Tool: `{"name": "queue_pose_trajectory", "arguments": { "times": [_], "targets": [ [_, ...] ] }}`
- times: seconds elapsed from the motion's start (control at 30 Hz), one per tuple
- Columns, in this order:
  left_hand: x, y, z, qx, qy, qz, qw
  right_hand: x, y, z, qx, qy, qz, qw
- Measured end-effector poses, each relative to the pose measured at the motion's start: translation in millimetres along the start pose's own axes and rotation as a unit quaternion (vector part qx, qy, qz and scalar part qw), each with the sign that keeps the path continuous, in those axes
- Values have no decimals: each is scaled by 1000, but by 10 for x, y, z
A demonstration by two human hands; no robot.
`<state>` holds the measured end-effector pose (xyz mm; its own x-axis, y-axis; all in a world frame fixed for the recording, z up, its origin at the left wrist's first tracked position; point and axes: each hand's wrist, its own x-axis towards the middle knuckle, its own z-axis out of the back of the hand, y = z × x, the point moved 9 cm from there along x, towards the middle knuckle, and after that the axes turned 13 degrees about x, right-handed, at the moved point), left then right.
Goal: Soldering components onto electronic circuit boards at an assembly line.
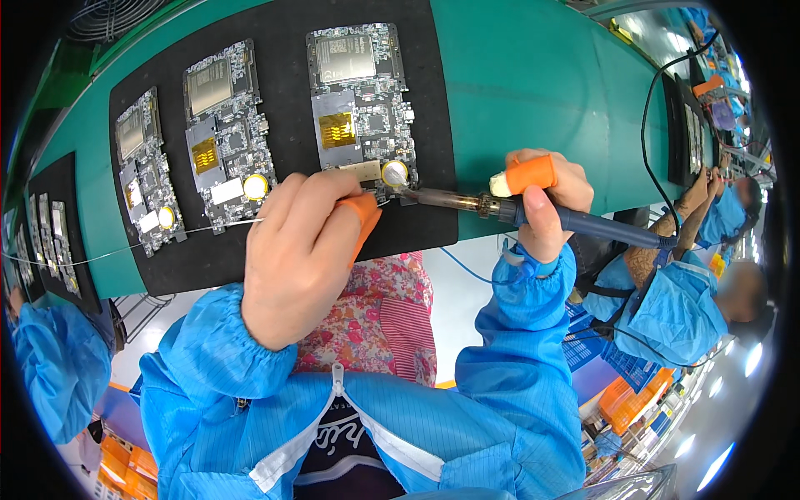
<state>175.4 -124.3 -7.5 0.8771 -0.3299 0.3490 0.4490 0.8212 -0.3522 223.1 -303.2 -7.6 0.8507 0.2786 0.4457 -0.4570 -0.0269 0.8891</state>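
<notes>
The right hand [542, 200] is closed around a soldering iron [533, 215], gripped like a pen so its tip [408, 193] reaches leftward to the coin cell [394, 172] at the bottom edge of the nearest board [360, 100]. The left hand [304, 250], fingers curled and pinching, feeds thin solder wire [167, 236] toward that same spot (orange finger cots on both hands likely guard skin and parts). The board lies on a black mat [433, 125] with two more boards [225, 125] beside it, all on a green belt [533, 92]. A co-worker [667, 292] in blue sits to the right.
</notes>
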Motion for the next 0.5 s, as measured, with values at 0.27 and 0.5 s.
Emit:
{"name": "queue_pose_trajectory", "arguments": {
  "times": [0.27, 0.5],
  "targets": [
    [-432, 364, 658, 80, -69, 122, 987, -115, 69, 129, 43, -126, -26, 991],
    [-1123, 829, 1095, 200, 25, 322, 925, 132, 334, -643, 15, 30, 15, 999]
  ]
}}
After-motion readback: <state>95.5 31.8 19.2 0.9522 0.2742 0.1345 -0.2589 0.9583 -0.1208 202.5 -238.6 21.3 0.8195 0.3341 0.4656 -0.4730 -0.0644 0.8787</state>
